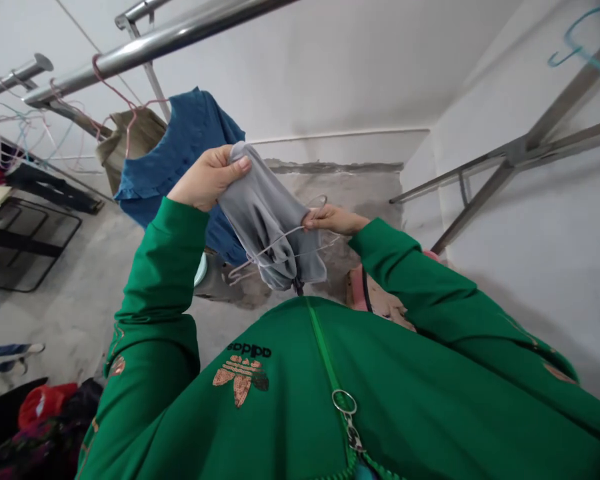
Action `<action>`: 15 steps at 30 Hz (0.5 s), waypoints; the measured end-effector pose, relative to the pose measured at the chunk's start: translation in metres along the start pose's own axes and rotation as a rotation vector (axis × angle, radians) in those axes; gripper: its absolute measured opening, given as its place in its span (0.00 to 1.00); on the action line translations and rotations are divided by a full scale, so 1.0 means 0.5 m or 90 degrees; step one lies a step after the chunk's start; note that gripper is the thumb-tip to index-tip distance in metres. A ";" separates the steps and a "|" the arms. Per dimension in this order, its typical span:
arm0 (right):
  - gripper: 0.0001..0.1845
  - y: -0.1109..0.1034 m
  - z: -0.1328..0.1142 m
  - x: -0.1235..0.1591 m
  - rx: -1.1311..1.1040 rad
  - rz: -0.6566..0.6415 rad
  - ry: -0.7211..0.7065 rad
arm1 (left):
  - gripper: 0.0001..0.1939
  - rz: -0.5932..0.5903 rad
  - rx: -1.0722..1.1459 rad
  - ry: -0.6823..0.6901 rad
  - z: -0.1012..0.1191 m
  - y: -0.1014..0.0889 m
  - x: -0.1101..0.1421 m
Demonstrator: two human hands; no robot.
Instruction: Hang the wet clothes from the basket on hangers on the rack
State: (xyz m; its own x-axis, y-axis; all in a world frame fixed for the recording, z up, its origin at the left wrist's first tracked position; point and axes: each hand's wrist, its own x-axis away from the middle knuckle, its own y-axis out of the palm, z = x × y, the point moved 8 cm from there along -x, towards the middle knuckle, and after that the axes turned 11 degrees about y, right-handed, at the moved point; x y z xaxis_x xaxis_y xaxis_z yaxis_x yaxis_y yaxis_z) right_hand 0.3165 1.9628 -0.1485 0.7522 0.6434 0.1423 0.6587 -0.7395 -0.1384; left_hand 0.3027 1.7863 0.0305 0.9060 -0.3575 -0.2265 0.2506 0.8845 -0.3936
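Observation:
My left hand (207, 179) is raised in front of me, fingers closed on the top of a small grey garment (267, 220). A thin pale wire hanger (280, 248) runs across the grey garment, and my right hand (333, 219) pinches it near its hook. Both arms are in green jacket sleeves. Just behind the grey garment a blue garment (180, 160) and an olive one (125, 143) hang from a steel rail (170, 41).
Several empty wire hangers (15, 123) dangle on the rails at the left. A black wire rack (25, 243) stands at the left. A metal frame (510, 163) crosses the white wall on the right. Clothes (40, 417) lie piled at the lower left on the concrete floor.

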 end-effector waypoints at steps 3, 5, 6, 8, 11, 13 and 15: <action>0.27 -0.041 -0.019 0.010 0.009 0.074 0.012 | 0.08 0.003 -0.053 -0.013 -0.018 -0.044 0.021; 0.25 -0.070 -0.042 0.018 0.030 0.112 0.002 | 0.07 0.002 -0.092 -0.016 -0.035 -0.068 0.035; 0.25 -0.085 -0.055 0.021 0.041 0.132 -0.007 | 0.06 0.002 -0.112 -0.019 -0.044 -0.077 0.042; 0.22 -0.114 -0.080 0.028 0.063 0.176 -0.015 | 0.07 0.005 -0.148 -0.023 -0.061 -0.089 0.053; 0.17 -0.141 -0.111 0.039 0.105 0.239 0.003 | 0.07 0.016 -0.188 -0.028 -0.081 -0.094 0.064; 0.15 -0.146 -0.132 0.049 0.145 0.275 0.018 | 0.08 0.026 -0.214 -0.031 -0.090 -0.092 0.067; 0.13 -0.145 -0.151 0.061 0.203 0.314 0.043 | 0.09 0.039 -0.230 -0.038 -0.097 -0.091 0.068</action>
State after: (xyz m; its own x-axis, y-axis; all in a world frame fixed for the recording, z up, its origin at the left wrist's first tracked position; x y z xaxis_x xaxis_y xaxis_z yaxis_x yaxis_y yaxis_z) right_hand 0.2905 2.0210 -0.0602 0.9751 0.2166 0.0473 0.2116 -0.8457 -0.4898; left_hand 0.3055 1.7192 -0.0027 0.9364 -0.2801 -0.2113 0.0685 0.7366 -0.6729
